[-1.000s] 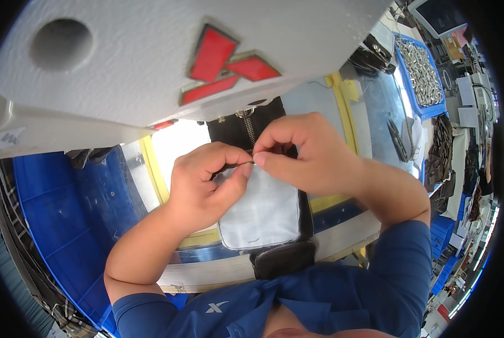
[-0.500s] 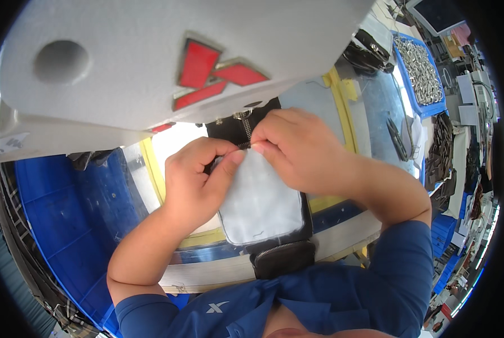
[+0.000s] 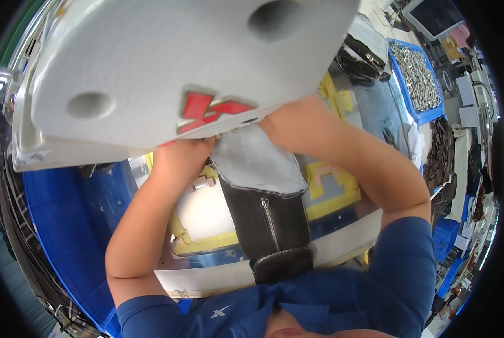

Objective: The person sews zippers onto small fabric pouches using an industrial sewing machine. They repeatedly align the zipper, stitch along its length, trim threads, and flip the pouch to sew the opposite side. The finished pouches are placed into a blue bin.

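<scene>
A pale grey, sheet-like lining panel with a rough-edged border (image 3: 257, 163) is laid on the worktable, its far end hidden under the machine head. Beneath its near edge, a flat black fabric panel (image 3: 243, 211) is extended toward the person, with a silver-toothed zipper (image 3: 270, 225) set lengthwise in it. At the near end, a small black pouch with a curved zipper (image 3: 283, 266) is placed over the table's pale front edge, close to the person's body.

The lining is flanked by the left hand (image 3: 181, 158) at its far left corner and the right hand (image 3: 288, 127) at its far right side. Both forearms are angled inward and forward, with elbows bent. The fingers of both hands are covered by the machine, so whether anything is grasped cannot be told.

On the bulky off-white machine head (image 3: 139, 62), a red angular emblem with a metallic outline (image 3: 198, 105) is mounted. A small white crossed-stroke mark (image 3: 221, 311) is carried on the dark blue shirt (image 3: 342, 298).

At the left, a large blue plastic bin (image 3: 66, 225) is set beside the table. At the far right, a shallow blue tray (image 3: 428, 116) is filled with small silvery metal pieces (image 3: 415, 79). Near it, a black-and-grey zippered bag (image 3: 367, 59) is placed.
</scene>
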A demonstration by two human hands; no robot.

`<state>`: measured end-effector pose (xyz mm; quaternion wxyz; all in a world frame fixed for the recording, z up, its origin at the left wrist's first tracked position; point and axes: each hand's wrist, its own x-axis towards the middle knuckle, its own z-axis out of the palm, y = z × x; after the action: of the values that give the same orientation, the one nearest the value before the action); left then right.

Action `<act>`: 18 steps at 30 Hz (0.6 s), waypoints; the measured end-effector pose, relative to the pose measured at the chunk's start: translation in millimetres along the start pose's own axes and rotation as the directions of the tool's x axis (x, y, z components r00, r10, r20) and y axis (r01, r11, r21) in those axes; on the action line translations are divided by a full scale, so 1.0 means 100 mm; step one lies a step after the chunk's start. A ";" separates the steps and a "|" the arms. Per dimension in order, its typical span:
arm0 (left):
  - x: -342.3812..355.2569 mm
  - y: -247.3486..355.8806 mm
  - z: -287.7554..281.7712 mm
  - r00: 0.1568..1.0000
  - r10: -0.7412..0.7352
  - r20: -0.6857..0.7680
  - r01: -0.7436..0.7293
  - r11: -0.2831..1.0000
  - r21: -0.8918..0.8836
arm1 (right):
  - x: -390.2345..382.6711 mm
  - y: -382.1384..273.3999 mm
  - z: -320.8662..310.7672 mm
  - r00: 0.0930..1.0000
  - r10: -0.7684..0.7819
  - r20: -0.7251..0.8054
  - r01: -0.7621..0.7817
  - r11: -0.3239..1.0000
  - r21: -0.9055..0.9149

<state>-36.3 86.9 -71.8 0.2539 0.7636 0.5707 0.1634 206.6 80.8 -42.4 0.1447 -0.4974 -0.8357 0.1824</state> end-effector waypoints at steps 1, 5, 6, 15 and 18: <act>0.02 0.00 0.02 1.000 -0.005 0.006 0.005 0.999 0.043 | -0.01 0.06 0.08 0.998 -0.008 -0.056 0.007 1.000 -0.012; 0.03 -0.04 -0.04 0.996 0.074 0.054 -0.078 0.994 0.078 | 0.02 0.09 0.03 0.998 0.053 0.016 -0.053 0.998 0.042; 0.04 -0.08 -0.05 0.994 0.083 0.071 -0.091 0.989 0.118 | 0.05 0.08 0.01 0.997 0.068 0.026 -0.070 0.993 0.091; 0.14 -0.28 0.03 0.976 0.210 -0.058 -0.213 0.976 -0.043 | 0.19 0.18 0.06 0.994 0.092 0.051 -0.096 0.992 0.086; 0.24 -0.23 0.00 0.884 0.443 -0.150 -0.443 0.896 0.034 | 0.20 0.15 -0.03 0.983 0.132 0.125 -0.143 0.987 0.079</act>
<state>-47.1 115.1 -86.0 0.1658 0.8586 0.3992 0.2757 210.5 105.6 -45.2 0.1032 -0.5353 -0.7976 0.2581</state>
